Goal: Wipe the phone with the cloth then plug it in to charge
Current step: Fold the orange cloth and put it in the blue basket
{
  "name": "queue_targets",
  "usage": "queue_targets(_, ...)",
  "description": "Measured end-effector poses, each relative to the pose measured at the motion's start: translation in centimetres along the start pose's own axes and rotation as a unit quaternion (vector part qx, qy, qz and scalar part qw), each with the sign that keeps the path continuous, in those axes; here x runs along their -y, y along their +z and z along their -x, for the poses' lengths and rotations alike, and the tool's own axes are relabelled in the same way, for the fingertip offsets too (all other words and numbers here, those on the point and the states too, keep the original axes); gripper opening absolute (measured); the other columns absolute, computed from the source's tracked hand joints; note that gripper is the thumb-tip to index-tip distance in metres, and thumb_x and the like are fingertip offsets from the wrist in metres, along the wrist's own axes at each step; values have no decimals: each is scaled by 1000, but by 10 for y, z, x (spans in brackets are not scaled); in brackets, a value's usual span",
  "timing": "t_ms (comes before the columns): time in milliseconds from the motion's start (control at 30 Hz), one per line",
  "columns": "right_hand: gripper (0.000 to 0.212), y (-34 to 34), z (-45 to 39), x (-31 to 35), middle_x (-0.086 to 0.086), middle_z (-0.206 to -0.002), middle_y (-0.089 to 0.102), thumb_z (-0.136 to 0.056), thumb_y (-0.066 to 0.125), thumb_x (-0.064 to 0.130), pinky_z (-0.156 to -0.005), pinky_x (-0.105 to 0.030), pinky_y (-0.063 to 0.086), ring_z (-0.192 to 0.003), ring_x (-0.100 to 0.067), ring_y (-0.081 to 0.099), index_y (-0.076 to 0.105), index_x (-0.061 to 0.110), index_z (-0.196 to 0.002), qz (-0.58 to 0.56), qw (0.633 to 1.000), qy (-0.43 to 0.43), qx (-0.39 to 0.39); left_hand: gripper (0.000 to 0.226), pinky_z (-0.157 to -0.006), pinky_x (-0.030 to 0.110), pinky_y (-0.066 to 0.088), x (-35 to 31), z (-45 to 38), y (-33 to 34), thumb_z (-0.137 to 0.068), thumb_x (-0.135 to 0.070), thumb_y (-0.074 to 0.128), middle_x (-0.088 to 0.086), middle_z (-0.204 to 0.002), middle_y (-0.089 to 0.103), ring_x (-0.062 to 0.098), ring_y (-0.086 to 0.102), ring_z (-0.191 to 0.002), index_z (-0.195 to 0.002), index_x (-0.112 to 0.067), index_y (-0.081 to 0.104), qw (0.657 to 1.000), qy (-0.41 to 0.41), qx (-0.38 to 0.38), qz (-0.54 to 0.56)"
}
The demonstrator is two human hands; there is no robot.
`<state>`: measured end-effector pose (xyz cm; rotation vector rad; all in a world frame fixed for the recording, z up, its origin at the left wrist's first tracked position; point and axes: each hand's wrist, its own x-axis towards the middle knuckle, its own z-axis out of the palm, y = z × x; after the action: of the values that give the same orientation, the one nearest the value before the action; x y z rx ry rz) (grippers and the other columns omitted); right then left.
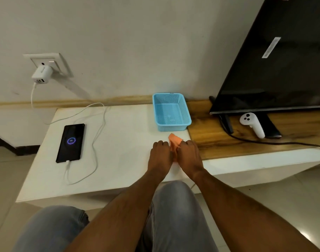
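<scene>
A black phone (70, 143) lies flat on the white table (122, 142) at the left, its screen lit with a charging ring reading 58. A white cable (97, 135) runs from its near end in loops up to a white charger (41, 74) in the wall socket. An orange cloth (174, 140) lies on the table in front of the blue basket. My left hand (160, 155) and my right hand (189, 155) sit side by side on it, both gripping the cloth, which shows between and beyond the fingers.
A blue mesh basket (171, 122) stands at the back of the table, just beyond the cloth. To the right a wooden shelf (219, 140) carries a large dark TV (275, 60), a white game controller (253, 124) and a black cord (264, 141). My knees are below the table edge.
</scene>
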<state>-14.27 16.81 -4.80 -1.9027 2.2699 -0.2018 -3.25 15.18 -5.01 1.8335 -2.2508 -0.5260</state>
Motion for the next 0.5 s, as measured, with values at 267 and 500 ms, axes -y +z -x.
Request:
queue_targets(267, 42, 0, -3, 6, -10, -128, 60, -92, 66, 31, -99, -32, 50, -113, -23, 59, 57, 12, -129, -89, 996, 6, -26, 21, -85, 27, 51, -8, -7, -1, -100, -26, 56, 8, -106, 72, 21, 66, -94, -105, -8, 68, 983, -123, -18, 137)
queue_targets(500, 23, -7, 1, 13, -8, -112, 67, -95, 63, 24, -84, -25, 50, -93, -16, 61, 66, 13, -115, -153, 986, 11, -61, 30, -94, 34, 56, -15, -12, -14, -91, -25, 71, 8, -117, 70, 25, 68, -102, -117, -12, 66, 887, -258, -17, 382)
